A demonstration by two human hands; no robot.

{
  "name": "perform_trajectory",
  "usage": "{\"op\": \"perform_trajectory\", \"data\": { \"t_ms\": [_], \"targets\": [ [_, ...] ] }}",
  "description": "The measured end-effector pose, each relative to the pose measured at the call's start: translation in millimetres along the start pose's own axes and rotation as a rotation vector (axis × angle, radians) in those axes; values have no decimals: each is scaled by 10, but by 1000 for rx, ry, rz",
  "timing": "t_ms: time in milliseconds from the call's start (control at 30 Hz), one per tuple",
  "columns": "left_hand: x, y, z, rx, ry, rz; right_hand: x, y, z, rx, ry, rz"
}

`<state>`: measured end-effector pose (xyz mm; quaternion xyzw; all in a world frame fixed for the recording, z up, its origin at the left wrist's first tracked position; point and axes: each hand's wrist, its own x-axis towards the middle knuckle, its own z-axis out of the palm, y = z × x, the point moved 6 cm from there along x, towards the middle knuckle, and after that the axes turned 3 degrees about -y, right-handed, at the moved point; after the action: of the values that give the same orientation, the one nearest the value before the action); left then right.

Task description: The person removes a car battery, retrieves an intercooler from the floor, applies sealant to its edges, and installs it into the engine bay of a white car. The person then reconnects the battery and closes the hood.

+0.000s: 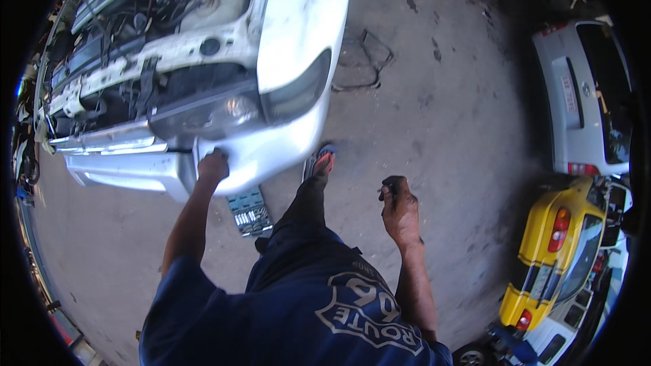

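Ahead and to the left is the front of a silver-white car with its engine bay [169,54] exposed. My left hand [214,165] is at the upper part of its front bumper [278,149], just below the headlight [217,114]. The fingers there are dark and curled against the bumper, partly hidden by the back of the hand. My right hand [401,211] hangs over the floor away from the car. Its fingers are bent together around something small and dark that I cannot make out.
A socket set in an open case [249,213] lies on the floor beneath the bumper. A dark metal frame [363,61] is on the concrete beyond the car's corner. At the right stand a white vehicle [566,132] and a yellow car [539,224].
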<state>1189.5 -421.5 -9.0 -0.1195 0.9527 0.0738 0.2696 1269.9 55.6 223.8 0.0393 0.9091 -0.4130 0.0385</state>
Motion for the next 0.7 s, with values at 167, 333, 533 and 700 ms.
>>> {"op": "perform_trajectory", "data": {
  "t_ms": [167, 333, 533, 700],
  "targets": [
    [-706, 1462, -283, 260, -208, 806, 1260, 205, -451, 43, -148, 141],
    [-659, 3237, -1223, -539, -359, 663, 2139, 431, -719, 807, -201, 304],
    [-159, 4077, -2476, -1152, -138, 834, 3075, 368, -703, 610, -432, -155],
    [306, 4336, -2727, -1706, -448, 385, 3983, 373, -720, 694, -685, 51]
  ]
}}
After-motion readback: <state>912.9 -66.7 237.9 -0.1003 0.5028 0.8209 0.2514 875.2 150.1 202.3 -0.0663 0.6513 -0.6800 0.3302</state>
